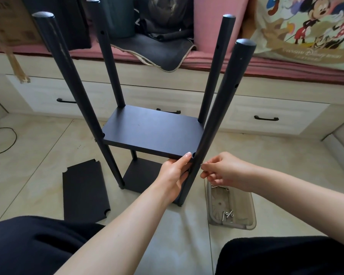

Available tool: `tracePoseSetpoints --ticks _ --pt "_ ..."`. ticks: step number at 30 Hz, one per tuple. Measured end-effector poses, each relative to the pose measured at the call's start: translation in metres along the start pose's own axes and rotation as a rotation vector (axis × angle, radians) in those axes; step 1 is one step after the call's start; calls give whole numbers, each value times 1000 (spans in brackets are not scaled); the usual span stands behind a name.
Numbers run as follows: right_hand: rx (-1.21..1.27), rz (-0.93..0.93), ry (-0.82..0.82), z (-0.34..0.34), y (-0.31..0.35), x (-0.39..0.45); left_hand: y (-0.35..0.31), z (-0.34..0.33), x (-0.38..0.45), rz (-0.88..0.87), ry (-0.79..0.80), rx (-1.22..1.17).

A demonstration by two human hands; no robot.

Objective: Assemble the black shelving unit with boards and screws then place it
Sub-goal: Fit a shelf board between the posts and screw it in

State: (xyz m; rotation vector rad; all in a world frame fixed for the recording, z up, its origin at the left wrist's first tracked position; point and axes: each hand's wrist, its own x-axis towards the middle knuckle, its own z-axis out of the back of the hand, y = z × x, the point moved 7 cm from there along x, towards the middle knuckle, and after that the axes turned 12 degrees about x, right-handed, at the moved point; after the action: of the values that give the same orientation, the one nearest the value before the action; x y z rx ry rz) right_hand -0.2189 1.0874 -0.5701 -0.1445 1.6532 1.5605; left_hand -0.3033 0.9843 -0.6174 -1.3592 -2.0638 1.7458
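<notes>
Centrally, we see the partly built shelving unit (147, 120) standing on the tiled floor (48, 147), its long axis vertical: four black poles (222, 96) rise toward the camera, their capped ends uppermost, and splay outward in the wide-angle view. A middle board (153, 130) lies horizontal between the poles; a lower board (141, 175) sits near the floor. Our left hand (175, 171) grips the near right corner of the middle board, thumb on top. Our right hand (224, 169) pinches a small silvery screw (201, 165) against the near right pole. A loose board (83, 189) lies flat on the tiles to the left; a clear tray (230, 207) holding screws lies to the right. Behind stand pale drawers (266, 116) beneath a pink cushion (286, 70).
</notes>
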Motion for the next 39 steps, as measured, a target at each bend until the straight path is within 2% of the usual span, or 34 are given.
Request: tracePoseSetpoints --ticks 14,19,31,39 --pt "160 78 -13 -3 -2 11 4 3 6 25 -17 -3" --pt "-65 249 -32 -2 10 5 8 4 6 43 -75 -4" --pt "-16 338 58 1 12 1 11 5 9 57 -101 -9" --pt "-128 440 5 5 11 7 12 7 10 57 -99 -2"
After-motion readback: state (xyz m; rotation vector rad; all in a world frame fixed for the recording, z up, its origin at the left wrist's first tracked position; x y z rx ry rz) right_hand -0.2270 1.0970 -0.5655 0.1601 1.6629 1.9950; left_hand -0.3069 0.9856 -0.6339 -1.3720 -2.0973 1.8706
